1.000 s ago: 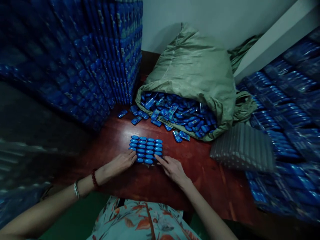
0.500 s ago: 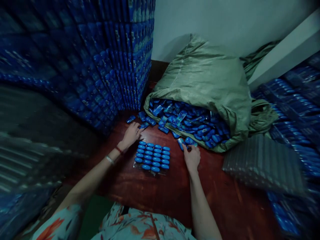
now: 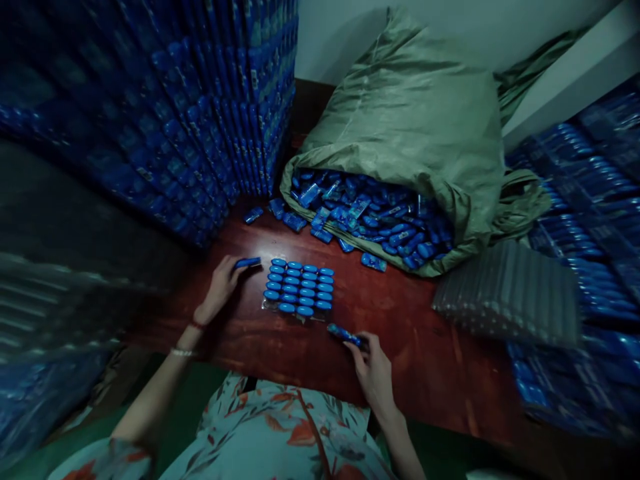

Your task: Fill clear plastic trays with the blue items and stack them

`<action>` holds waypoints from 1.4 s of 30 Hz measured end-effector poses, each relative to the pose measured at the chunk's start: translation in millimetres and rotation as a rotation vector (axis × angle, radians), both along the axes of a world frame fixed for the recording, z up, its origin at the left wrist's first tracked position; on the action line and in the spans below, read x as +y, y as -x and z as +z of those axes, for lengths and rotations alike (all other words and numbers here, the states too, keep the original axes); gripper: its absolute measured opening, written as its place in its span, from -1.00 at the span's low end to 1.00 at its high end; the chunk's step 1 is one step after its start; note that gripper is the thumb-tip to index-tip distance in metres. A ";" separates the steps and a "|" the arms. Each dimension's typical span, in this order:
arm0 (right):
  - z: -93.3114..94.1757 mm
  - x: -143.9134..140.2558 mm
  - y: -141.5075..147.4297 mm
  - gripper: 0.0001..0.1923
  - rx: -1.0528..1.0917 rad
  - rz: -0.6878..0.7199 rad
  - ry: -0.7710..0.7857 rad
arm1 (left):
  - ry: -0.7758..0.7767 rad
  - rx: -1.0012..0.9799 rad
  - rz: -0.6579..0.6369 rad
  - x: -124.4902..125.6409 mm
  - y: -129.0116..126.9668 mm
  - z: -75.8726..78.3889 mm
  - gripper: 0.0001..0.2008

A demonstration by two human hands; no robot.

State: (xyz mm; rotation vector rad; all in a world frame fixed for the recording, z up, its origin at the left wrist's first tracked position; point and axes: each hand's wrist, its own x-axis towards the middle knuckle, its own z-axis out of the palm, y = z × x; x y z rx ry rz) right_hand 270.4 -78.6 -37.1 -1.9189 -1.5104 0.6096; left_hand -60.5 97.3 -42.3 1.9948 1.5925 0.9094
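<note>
Two blue pieces are in hand. The left hand pinches one piece at its end, just left of the tray; the right hand pinches another just below the tray's near right corner. Rows of the same pieces fill the tray on the table. More spill from the sack behind. They look small, light, stiff and probably smooth plastic, though the dim view hides detail; gripping the long sides should hold them best.
</note>
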 end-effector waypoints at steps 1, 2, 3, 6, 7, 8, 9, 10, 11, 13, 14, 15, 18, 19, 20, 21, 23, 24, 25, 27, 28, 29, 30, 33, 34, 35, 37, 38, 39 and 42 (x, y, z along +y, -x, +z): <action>3.1 0.8 2.3 -0.70 0.018 0.015 -0.039 | 0.006 -0.034 0.064 -20.2 10.6 -0.1 -0.75; 5.5 4.1 4.7 -0.74 0.018 0.041 -0.087 | 0.016 -0.060 0.136 -39.5 18.3 0.5 -0.72; 7.0 9.2 7.0 -0.78 0.006 0.078 -0.137 | 0.033 -0.075 0.191 -57.3 22.8 2.1 -0.70; 7.2 29.1 10.8 -0.80 -0.059 0.242 -0.248 | 0.017 -0.084 0.226 -95.9 17.7 10.0 -0.75; 6.7 35.2 10.7 -0.77 -0.085 0.303 -0.268 | -0.020 -0.077 0.202 -103.2 11.5 12.5 -0.79; 6.4 40.5 10.0 -0.74 -0.113 0.364 -0.282 | -0.063 -0.065 0.172 -107.7 4.5 14.4 -0.81; 6.8 44.9 8.8 -0.71 -0.148 0.422 -0.294 | -0.104 -0.051 0.138 -110.0 -2.7 15.5 -0.83; 8.2 48.3 7.2 -0.68 -0.194 0.478 -0.302 | -0.133 -0.031 0.098 -110.4 -9.5 15.9 -0.83; 10.7 51.1 5.8 -0.64 -0.250 0.532 -0.304 | -0.148 -0.006 0.053 -109.4 -15.4 15.6 -0.81; 19.5 55.5 4.2 -0.57 -0.381 0.638 -0.282 | -0.158 0.063 -0.050 -104.6 -23.7 14.4 -0.74; 25.3 57.5 4.6 -0.54 -0.447 0.689 -0.259 | -0.165 0.104 -0.102 -101.2 -26.1 14.2 -0.71; 31.4 59.7 5.8 -0.52 -0.507 0.731 -0.229 | -0.177 0.145 -0.152 -97.4 -27.4 14.6 -0.69; 47.9 66.2 13.3 -0.54 -0.613 0.800 -0.140 | -0.251 0.251 -0.306 -85.1 -27.6 20.3 -0.68; 51.8 68.0 16.5 -0.56 -0.628 0.810 -0.119 | -0.280 0.285 -0.355 -81.1 -27.0 23.2 -0.68; 55.0 69.6 19.7 -0.58 -0.637 0.817 -0.102 | -0.305 0.319 -0.396 -77.4 -26.3 26.4 -0.68; 57.5 70.9 22.9 -0.60 -0.646 0.820 -0.086 | -0.317 0.355 -0.432 -74.0 -25.9 29.5 -0.68; 61.2 72.4 28.9 -0.63 -0.672 0.822 -0.049 | -0.300 0.427 -0.502 -68.5 -26.0 34.9 -0.69; 62.8 72.8 31.8 -0.65 -0.684 0.819 -0.028 | -0.276 0.455 -0.536 -66.4 -26.6 37.0 -0.69; 64.4 73.0 34.5 -0.66 -0.692 0.816 -0.008 | -0.247 0.475 -0.566 -64.8 -27.7 38.6 -0.70; 67.5 73.0 39.4 -0.67 -0.703 0.807 0.032 | -0.206 0.484 -0.586 -63.2 -30.6 40.3 -0.70; 68.9 73.1 41.5 -0.67 -0.708 0.803 0.048 | -0.203 0.472 -0.571 -63.1 -32.1 40.4 -0.71; 70.4 73.3 43.3 -0.67 -0.714 0.796 0.060 | -0.206 0.451 -0.548 -63.4 -33.6 40.2 -0.72; 71.9 73.7 44.6 -0.67 -0.717 0.790 0.067 | -0.211 0.424 -0.517 -64.0 -34.9 39.7 -0.72; 77.8 76.4 46.5 -0.69 -0.698 0.808 0.060 | -0.197 0.326 -0.435 -66.2 -37.3 37.1 -0.72; 80.3 77.7 47.1 -0.69 -0.689 0.819 0.049 | -0.180 0.294 -0.417 -66.6 -37.9 36.2 -0.72; 83.0 79.3 47.9 -0.69 -0.684 0.829 0.037 | -0.162 0.261 -0.403 -66.9 -38.6 35.3 -0.72; 88.1 82.5 51.0 -0.69 -0.692 0.835 0.019 | -0.141 0.198 -0.384 -67.5 -40.3 33.0 -0.73; 89.9 84.0 53.3 -0.70 -0.702 0.831 0.025 | -0.138 0.169 -0.370 -68.1 -41.4 31.4 -0.74; 90.7 85.3 55.7 -0.71 -0.710 0.826 0.042 | -0.145 0.148 -0.352 -69.2 -42.3 29.4 -0.74; 84.7 84.6 60.5 -0.75 -0.719 0.778 0.103 | -0.200 0.163 -0.245 -75.6 -43.3 20.7 -0.69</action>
